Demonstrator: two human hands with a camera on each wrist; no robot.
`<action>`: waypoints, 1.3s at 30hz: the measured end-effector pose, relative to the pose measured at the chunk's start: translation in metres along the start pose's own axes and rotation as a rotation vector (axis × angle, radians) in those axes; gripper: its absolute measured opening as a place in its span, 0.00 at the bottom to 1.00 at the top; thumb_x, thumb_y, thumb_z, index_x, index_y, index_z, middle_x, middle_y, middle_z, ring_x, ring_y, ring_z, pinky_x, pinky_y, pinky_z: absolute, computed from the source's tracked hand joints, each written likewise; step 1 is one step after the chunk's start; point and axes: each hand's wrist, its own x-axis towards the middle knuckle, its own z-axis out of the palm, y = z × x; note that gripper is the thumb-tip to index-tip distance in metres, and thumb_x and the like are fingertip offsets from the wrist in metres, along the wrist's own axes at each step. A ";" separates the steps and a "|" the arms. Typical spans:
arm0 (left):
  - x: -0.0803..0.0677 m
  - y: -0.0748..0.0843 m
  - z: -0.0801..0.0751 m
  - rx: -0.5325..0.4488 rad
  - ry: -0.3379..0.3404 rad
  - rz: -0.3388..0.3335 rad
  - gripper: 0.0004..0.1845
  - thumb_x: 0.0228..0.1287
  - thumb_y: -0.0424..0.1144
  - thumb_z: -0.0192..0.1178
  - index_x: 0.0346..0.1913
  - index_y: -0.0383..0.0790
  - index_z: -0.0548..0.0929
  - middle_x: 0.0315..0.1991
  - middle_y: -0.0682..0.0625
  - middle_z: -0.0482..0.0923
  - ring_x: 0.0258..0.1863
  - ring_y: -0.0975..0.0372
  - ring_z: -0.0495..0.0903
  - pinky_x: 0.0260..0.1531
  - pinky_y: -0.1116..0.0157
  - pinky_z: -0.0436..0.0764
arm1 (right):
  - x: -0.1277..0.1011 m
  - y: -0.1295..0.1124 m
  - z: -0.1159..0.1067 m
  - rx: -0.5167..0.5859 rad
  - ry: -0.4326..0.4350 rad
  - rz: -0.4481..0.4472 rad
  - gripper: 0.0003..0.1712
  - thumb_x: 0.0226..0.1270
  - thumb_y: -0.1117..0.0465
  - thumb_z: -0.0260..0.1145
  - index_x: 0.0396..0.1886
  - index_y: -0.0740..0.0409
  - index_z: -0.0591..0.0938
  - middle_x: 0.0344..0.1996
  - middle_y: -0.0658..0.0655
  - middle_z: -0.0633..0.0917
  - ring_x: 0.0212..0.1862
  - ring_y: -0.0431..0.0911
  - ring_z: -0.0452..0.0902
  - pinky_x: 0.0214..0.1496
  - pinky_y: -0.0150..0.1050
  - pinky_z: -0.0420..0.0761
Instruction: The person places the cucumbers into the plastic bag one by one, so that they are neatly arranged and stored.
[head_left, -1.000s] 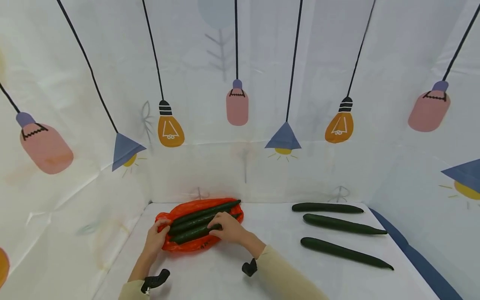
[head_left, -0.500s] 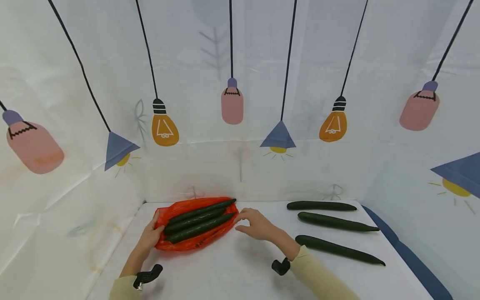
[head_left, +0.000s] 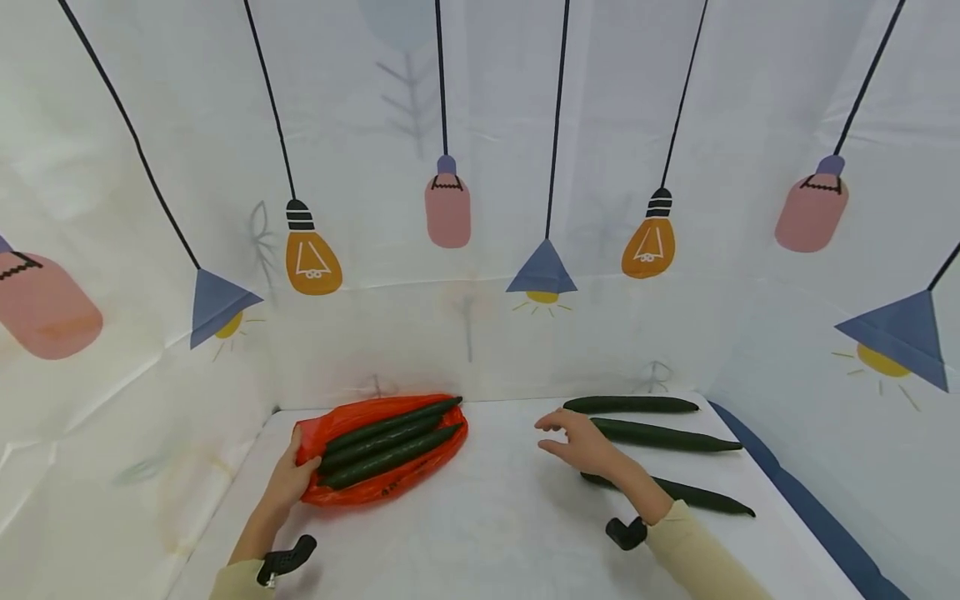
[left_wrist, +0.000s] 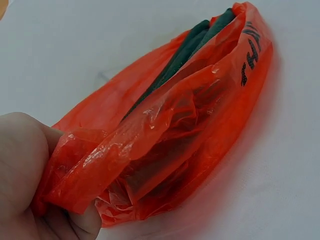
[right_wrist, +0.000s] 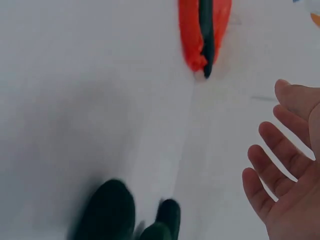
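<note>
Left hand (head_left: 287,479) gripping red bag (head_left: 408,477) by its edge, right hand (head_left: 581,442) relaxed, tabletop (head_left: 495,500) between

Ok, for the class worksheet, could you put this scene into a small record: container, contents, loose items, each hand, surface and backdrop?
Container: red bag
Contents: three bagged cucumbers, side by side
Loose items: three loose cucumbers, right of the bag, nearest one partly hidden
Left hand: grips the bag's left end
Right hand: holds nothing, fingers loosely bent
Surface: white table
Backdrop: pale sheet printed with hanging lamps
</note>
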 end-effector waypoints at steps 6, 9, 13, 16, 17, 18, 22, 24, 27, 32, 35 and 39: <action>-0.003 -0.001 -0.003 -0.018 0.002 -0.018 0.40 0.65 0.40 0.45 0.65 0.50 0.26 0.67 0.42 0.26 0.65 0.47 0.31 0.58 0.44 0.38 | -0.040 0.042 -0.020 -0.008 0.069 0.065 0.14 0.55 0.54 0.64 0.43 0.49 0.78 0.40 0.44 0.78 0.43 0.50 0.74 0.42 0.46 0.74; -0.005 -0.001 -0.003 -0.012 -0.002 -0.036 0.40 0.65 0.41 0.45 0.65 0.51 0.26 0.67 0.42 0.27 0.64 0.47 0.31 0.57 0.43 0.39 | -0.062 0.061 -0.026 -0.009 0.099 0.143 0.14 0.54 0.54 0.65 0.41 0.49 0.78 0.39 0.47 0.79 0.42 0.50 0.73 0.41 0.47 0.74; -0.005 -0.001 -0.003 -0.013 -0.009 -0.051 0.41 0.65 0.41 0.46 0.65 0.52 0.25 0.67 0.41 0.27 0.64 0.46 0.32 0.57 0.44 0.39 | -0.089 0.079 -0.032 0.026 0.114 0.246 0.16 0.52 0.53 0.66 0.41 0.51 0.79 0.40 0.53 0.79 0.42 0.51 0.72 0.41 0.49 0.73; -0.004 -0.002 -0.003 -0.013 -0.006 -0.045 0.41 0.65 0.41 0.46 0.65 0.52 0.26 0.67 0.40 0.28 0.64 0.46 0.32 0.58 0.44 0.39 | -0.104 0.090 -0.034 0.027 0.125 0.289 0.20 0.51 0.51 0.66 0.42 0.55 0.79 0.40 0.55 0.79 0.42 0.51 0.72 0.41 0.48 0.73; -0.003 -0.002 -0.003 -0.014 -0.010 -0.041 0.41 0.65 0.41 0.46 0.65 0.51 0.26 0.67 0.40 0.27 0.64 0.46 0.32 0.57 0.43 0.39 | -0.109 0.093 -0.035 0.021 0.128 0.303 0.21 0.51 0.50 0.66 0.43 0.56 0.79 0.40 0.55 0.79 0.42 0.51 0.72 0.40 0.47 0.73; -0.003 -0.002 -0.002 -0.014 -0.010 -0.039 0.41 0.65 0.41 0.46 0.65 0.51 0.26 0.67 0.40 0.28 0.64 0.45 0.32 0.57 0.43 0.39 | -0.113 0.097 -0.036 0.012 0.129 0.315 0.22 0.51 0.49 0.66 0.43 0.56 0.79 0.40 0.55 0.79 0.42 0.51 0.72 0.40 0.47 0.73; -0.001 -0.003 -0.001 -0.016 -0.020 -0.029 0.41 0.65 0.41 0.46 0.65 0.51 0.26 0.67 0.40 0.27 0.64 0.45 0.32 0.57 0.42 0.39 | -0.125 0.106 -0.041 -0.019 0.137 0.348 0.24 0.49 0.47 0.67 0.42 0.57 0.79 0.39 0.54 0.79 0.42 0.50 0.72 0.39 0.46 0.73; -0.001 -0.004 -0.001 -0.017 -0.021 -0.027 0.41 0.65 0.41 0.46 0.65 0.51 0.26 0.67 0.41 0.28 0.64 0.46 0.32 0.57 0.43 0.39 | -0.131 0.108 -0.044 -0.030 0.138 0.345 0.25 0.49 0.47 0.67 0.43 0.57 0.79 0.39 0.54 0.80 0.42 0.51 0.73 0.39 0.47 0.73; -0.002 -0.004 -0.001 -0.013 -0.020 -0.027 0.41 0.65 0.41 0.46 0.65 0.52 0.26 0.67 0.42 0.27 0.65 0.47 0.32 0.57 0.44 0.38 | -0.137 0.111 -0.046 -0.020 0.142 0.352 0.26 0.47 0.46 0.67 0.44 0.57 0.78 0.40 0.55 0.80 0.43 0.51 0.73 0.40 0.47 0.73; -0.005 -0.006 0.002 -0.037 -0.012 -0.058 0.41 0.65 0.40 0.46 0.65 0.54 0.26 0.68 0.41 0.28 0.64 0.46 0.33 0.58 0.44 0.39 | -0.145 0.114 -0.048 0.007 0.111 0.423 0.29 0.45 0.45 0.68 0.46 0.56 0.78 0.41 0.53 0.79 0.44 0.50 0.73 0.41 0.46 0.73; -0.004 -0.007 0.003 -0.050 -0.007 -0.060 0.40 0.65 0.40 0.46 0.65 0.55 0.26 0.68 0.41 0.28 0.64 0.46 0.34 0.57 0.44 0.39 | -0.149 0.116 -0.048 0.022 0.098 0.455 0.29 0.43 0.46 0.69 0.46 0.55 0.78 0.41 0.52 0.79 0.45 0.48 0.73 0.42 0.45 0.74; -0.002 -0.007 0.004 -0.041 -0.004 -0.040 0.40 0.65 0.41 0.45 0.65 0.54 0.26 0.68 0.43 0.27 0.65 0.47 0.31 0.58 0.44 0.37 | -0.150 0.123 -0.047 0.010 0.106 0.438 0.29 0.42 0.46 0.70 0.45 0.53 0.78 0.41 0.49 0.79 0.45 0.47 0.73 0.43 0.44 0.74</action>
